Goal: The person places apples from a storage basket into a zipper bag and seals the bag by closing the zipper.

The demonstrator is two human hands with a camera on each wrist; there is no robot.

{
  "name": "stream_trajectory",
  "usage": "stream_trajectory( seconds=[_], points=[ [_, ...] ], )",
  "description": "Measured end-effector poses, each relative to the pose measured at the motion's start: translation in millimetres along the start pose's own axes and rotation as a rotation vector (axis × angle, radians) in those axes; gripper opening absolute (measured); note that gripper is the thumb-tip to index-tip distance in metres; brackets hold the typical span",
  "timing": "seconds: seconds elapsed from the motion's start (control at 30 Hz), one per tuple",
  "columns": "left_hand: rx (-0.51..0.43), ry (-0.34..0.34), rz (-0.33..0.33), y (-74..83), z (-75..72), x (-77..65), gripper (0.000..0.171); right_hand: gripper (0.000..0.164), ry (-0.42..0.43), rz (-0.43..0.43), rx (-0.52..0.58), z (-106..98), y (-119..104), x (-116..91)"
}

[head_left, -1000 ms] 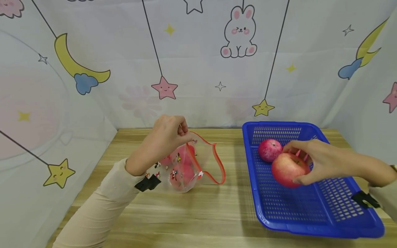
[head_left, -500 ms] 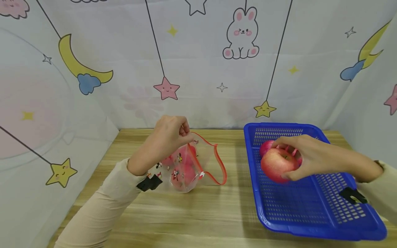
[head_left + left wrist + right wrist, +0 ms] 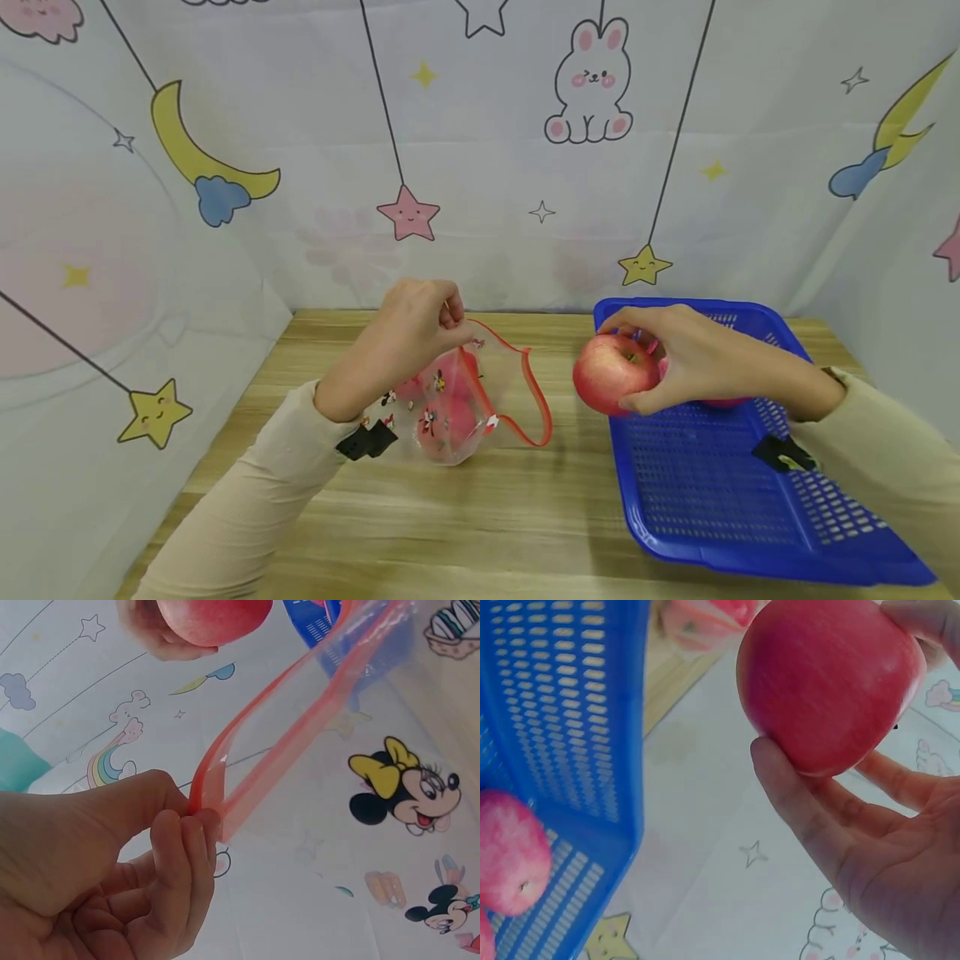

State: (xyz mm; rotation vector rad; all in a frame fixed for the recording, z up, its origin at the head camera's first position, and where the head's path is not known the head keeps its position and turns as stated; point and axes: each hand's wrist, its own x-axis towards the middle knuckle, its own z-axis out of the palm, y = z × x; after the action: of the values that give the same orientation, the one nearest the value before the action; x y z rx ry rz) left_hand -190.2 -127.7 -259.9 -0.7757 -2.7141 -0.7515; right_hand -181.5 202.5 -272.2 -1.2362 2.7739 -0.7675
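My left hand [image 3: 418,321] pinches the red-edged rim of a clear zip bag [image 3: 480,375] printed with cartoon mice. Its mouth gapes toward the right, and several red fruits lie inside. In the left wrist view, thumb and fingertips clasp one corner of the red zip strip [image 3: 281,746]. My right hand [image 3: 686,354] grips a large red apple [image 3: 611,375], held up over the left rim of the blue basket [image 3: 705,475]. Fingers and thumb spread around the apple's sides in the right wrist view.
Inside the basket, a mottled red apple [image 3: 510,855] and part of another fruit [image 3: 484,937] show in the right wrist view; my right arm mostly hides them from the head view. A wooden table [image 3: 525,517] lies beneath, with a white cartoon-printed cloth [image 3: 480,167] behind.
My right hand has carried the apple leftward, from above the middle of the basket to its left rim. My left hand keeps holding the bag in place.
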Motion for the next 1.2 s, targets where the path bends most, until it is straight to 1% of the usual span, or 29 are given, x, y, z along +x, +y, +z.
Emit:
stream_trajectory(
  seconds=[0.17,0.3,0.43,0.53,0.67,0.77,1.07,1.2],
  points=[
    [0.007,0.007,0.009,-0.4,0.6,1.9,0.017,0.057,0.026,0.021,-0.003,5,-10,14],
    [0.001,0.008,0.009,-1.3,0.7,2.1,0.017,0.057,0.055,0.06,0.014,8,-16,24],
    [-0.002,0.017,0.015,-1.8,0.4,2.0,0.016,0.061,0.072,0.113,0.024,12,-23,33],
    [-0.001,0.025,0.021,-1.9,0.1,2.1,0.016,0.063,0.074,0.147,0.054,16,-27,40],
    [-0.005,0.028,0.022,-1.7,-0.8,2.3,0.017,0.064,0.072,0.191,0.136,24,-34,49],
    [-0.011,0.026,0.016,-1.4,-1.7,2.2,0.016,0.064,0.08,0.23,0.17,31,-39,56],
    [-0.013,0.018,0.01,-2.1,-1.5,1.8,0.017,0.063,0.067,0.306,0.167,49,-52,72],
    [-0.016,0.021,0.016,-2.5,-1.2,-0.1,0.015,0.063,0.075,0.345,0.177,57,-56,76]
  ],
)
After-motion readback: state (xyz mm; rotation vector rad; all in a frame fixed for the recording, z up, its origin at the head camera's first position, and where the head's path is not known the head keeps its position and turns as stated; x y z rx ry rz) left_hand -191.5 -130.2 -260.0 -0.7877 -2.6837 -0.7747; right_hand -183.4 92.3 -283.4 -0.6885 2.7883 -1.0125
